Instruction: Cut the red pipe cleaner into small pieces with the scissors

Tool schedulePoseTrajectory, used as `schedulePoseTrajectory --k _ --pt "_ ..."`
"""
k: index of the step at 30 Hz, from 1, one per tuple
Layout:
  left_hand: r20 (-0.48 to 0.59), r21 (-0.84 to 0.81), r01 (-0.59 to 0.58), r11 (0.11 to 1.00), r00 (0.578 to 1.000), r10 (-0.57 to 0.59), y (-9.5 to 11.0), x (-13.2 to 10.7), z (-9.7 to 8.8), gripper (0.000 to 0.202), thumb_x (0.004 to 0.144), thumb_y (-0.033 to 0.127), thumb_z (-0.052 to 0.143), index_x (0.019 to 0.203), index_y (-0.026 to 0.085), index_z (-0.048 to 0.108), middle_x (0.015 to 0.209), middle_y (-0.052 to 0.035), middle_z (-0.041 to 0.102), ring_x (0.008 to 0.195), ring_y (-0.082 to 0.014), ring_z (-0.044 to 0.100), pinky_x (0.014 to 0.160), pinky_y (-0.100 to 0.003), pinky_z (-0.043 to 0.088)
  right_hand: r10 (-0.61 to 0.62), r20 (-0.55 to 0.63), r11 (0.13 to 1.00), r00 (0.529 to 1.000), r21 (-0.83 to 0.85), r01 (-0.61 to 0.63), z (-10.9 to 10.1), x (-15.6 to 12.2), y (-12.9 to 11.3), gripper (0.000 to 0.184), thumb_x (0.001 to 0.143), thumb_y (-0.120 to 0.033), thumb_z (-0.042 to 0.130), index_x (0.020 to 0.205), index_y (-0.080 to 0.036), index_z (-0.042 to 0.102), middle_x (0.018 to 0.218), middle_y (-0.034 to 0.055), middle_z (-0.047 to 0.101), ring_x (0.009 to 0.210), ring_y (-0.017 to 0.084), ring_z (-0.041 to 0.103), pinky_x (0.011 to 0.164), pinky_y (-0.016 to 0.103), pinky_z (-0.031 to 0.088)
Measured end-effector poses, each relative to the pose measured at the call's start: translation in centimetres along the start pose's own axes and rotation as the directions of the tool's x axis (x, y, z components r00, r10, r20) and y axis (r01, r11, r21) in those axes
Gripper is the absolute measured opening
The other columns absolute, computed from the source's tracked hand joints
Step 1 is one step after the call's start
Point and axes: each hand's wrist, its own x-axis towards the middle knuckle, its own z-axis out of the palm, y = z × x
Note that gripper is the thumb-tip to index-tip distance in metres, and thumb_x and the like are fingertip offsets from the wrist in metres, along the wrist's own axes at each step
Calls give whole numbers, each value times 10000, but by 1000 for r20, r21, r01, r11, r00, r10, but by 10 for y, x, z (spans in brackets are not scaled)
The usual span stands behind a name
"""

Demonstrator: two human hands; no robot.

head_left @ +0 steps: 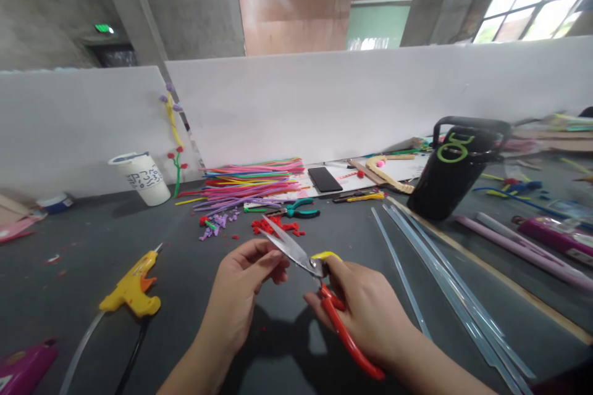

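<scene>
My right hand (365,308) grips a pair of scissors (296,253) with red and yellow handles; the steel blades point up and left, slightly apart. My left hand (245,287) is pinched closed right beside the blades, holding something small that I cannot make out. Both hands hover over the dark grey table (185,296). Just beyond the blade tips lie red scraps (273,225) and purple scraps (215,222).
A yellow glue gun (132,287) lies to the left, with a white paper cup (141,178) behind it. Colourful pipe cleaners (252,182), a phone (324,179) and teal pliers (296,210) lie at the back. Clear glue sticks (435,265) and a black container (451,173) are on the right.
</scene>
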Motion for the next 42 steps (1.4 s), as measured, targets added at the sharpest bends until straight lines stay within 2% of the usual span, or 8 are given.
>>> schedulePoseTrajectory --k 7,21,42 --pt "-33 -77 -49 996 998 47 0 0 -2 27 668 136 614 683 156 625 608 24 603 517 -72 508 518 -178 402 -45 17 988 999 -148 47 6 -6 6 284 756 -471 430 749 -190 472 623 17 558 538 163 506 483 240 253" --pt "-41 -28 -43 999 998 41 3 -2 0 44 662 172 623 630 143 628 563 15 595 491 -73 494 504 -181 383 -75 -2 983 997 -171 73 8 -4 6 286 773 -462 415 727 -188 485 623 28 586 542 164 537 489 244 273" --pt "-15 -65 -56 996 998 55 2 -1 0 46 677 155 608 639 150 635 563 20 595 503 -72 501 510 -177 398 -88 -2 974 996 -211 86 10 -4 7 319 797 -473 376 728 -183 489 631 38 595 550 183 553 497 261 289"
